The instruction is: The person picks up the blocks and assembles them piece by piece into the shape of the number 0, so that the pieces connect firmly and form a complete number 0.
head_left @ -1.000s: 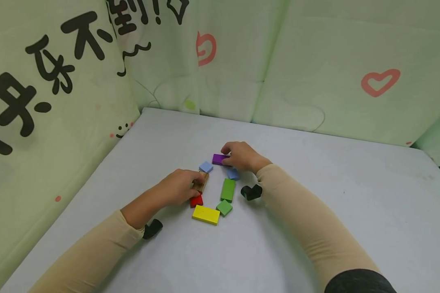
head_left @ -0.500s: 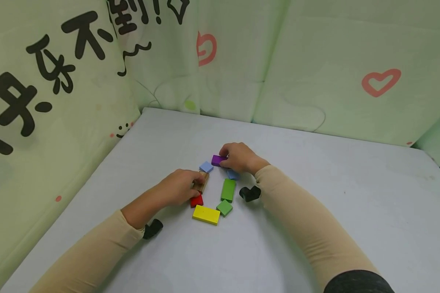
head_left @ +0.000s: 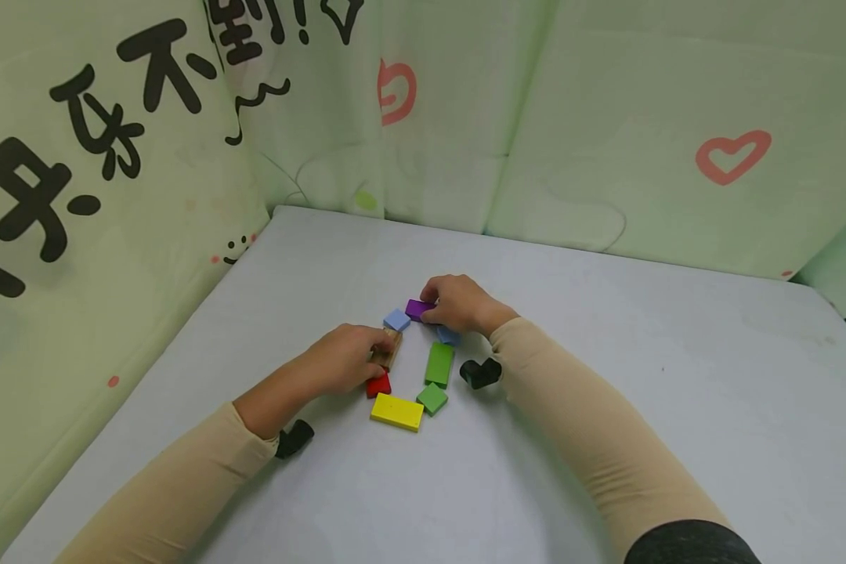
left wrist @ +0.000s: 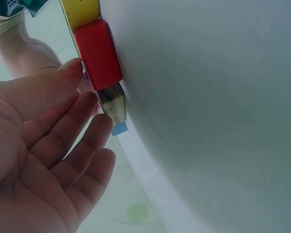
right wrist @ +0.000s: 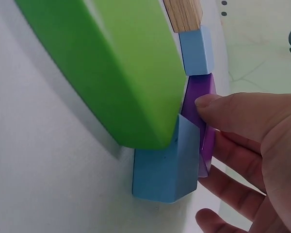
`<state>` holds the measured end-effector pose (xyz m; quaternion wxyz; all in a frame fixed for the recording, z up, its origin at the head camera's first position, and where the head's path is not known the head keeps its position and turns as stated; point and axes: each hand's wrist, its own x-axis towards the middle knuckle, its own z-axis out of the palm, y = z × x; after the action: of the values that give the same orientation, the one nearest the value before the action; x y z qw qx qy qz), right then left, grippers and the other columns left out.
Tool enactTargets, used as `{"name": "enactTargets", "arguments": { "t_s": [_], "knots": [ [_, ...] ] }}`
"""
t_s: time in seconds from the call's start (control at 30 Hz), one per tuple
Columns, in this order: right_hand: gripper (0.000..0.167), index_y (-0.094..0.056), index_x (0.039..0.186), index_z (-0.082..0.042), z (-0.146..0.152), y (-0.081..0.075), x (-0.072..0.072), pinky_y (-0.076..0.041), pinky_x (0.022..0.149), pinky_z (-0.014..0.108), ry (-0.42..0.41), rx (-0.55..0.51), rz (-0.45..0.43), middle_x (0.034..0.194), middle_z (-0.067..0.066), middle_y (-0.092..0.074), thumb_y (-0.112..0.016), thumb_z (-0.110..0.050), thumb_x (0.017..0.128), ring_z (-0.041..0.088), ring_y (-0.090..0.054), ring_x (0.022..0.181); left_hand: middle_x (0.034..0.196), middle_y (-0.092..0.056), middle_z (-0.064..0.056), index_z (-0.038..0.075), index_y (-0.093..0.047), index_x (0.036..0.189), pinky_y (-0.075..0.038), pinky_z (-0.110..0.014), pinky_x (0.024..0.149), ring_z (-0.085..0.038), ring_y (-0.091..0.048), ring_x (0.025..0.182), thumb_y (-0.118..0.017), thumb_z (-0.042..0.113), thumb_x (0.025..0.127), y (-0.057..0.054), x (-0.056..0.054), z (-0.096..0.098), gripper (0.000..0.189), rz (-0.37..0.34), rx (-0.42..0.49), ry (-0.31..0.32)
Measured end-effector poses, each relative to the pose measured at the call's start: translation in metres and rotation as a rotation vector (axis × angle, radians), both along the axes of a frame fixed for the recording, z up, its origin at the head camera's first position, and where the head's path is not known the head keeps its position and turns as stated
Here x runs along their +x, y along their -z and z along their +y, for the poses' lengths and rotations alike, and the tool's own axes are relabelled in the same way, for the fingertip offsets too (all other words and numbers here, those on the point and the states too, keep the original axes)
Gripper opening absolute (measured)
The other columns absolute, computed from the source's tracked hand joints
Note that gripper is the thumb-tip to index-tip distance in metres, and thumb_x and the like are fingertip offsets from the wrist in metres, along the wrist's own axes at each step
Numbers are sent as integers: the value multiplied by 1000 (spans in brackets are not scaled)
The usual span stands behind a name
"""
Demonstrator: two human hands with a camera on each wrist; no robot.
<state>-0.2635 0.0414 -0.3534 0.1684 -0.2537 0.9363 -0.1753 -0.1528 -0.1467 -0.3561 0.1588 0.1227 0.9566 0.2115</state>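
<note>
My right hand (head_left: 464, 303) pinches a purple block (right wrist: 193, 99) at the far end of a ring of blocks, thumb on its inner side and fingers on the outer. A light blue block (head_left: 397, 320) lies to its left and another blue block (right wrist: 157, 172) to its right, partly behind the hand in the head view. On the ring's left side, my left hand (head_left: 344, 359) reaches over a wooden block (head_left: 389, 349) and a red block (left wrist: 98, 54). Its fingers are loosely extended, with the thumb tip at the red block and fingertips at the wooden one.
A long green block (head_left: 439, 365) and a smaller green block (head_left: 432, 399) form the ring's right side. A yellow block (head_left: 397, 412) closes the near side. All lie on a white table (head_left: 606, 345), with printed pale green cloth (head_left: 606, 117) behind.
My right hand has shifted slightly left with the purple block, bringing it nearer the left light blue block. My left hand has stayed in place.
</note>
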Motion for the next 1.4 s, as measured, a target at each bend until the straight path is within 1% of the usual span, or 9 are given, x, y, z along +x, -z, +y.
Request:
{"name": "enactTargets", "arguments": {
  "t_s": [0.23,0.63,1.07,1.27,1.4],
  "knots": [
    [35,-63,127,-2,1,-1,0,-46,101,39,-2,-8,1,122,13,-65,-67,-20,96,26,-59,107,122,-66,-6,8,-66,128,-49,-38,98,-23,-58,109,-74,12,92,-2,-1,1,37,2,-3,3],
    [36,-63,126,-2,2,-2,1,-46,100,39,4,-9,-4,121,13,-65,-68,-21,96,26,-58,106,120,-66,-5,9,-66,128,-51,-37,96,-22,-58,107,-74,12,92,-2,-1,2,37,-4,-11,-5],
    [37,-63,126,-2,2,-2,2,-45,101,39,8,-24,-23,122,13,-64,-68,-22,96,27,-58,108,121,-66,-6,8,-65,129,-50,-38,97,-23,-59,109,-74,11,92,-3,0,2,37,7,-11,4],
    [38,-62,128,-2,2,1,4,-45,102,39,11,-27,-30,123,14,-64,-67,-23,97,27,-58,109,122,-66,-6,8,-66,128,-50,-38,98,-23,-58,109,-73,11,93,-2,1,2,37,7,-8,1],
    [43,-59,132,-3,3,1,5,-45,103,40,25,-38,-43,128,14,-62,-66,-27,97,27,-58,112,121,-66,-6,8,-66,128,-50,-38,98,-23,-59,108,-74,12,92,0,1,2,37,10,-14,1]
  ]
}}
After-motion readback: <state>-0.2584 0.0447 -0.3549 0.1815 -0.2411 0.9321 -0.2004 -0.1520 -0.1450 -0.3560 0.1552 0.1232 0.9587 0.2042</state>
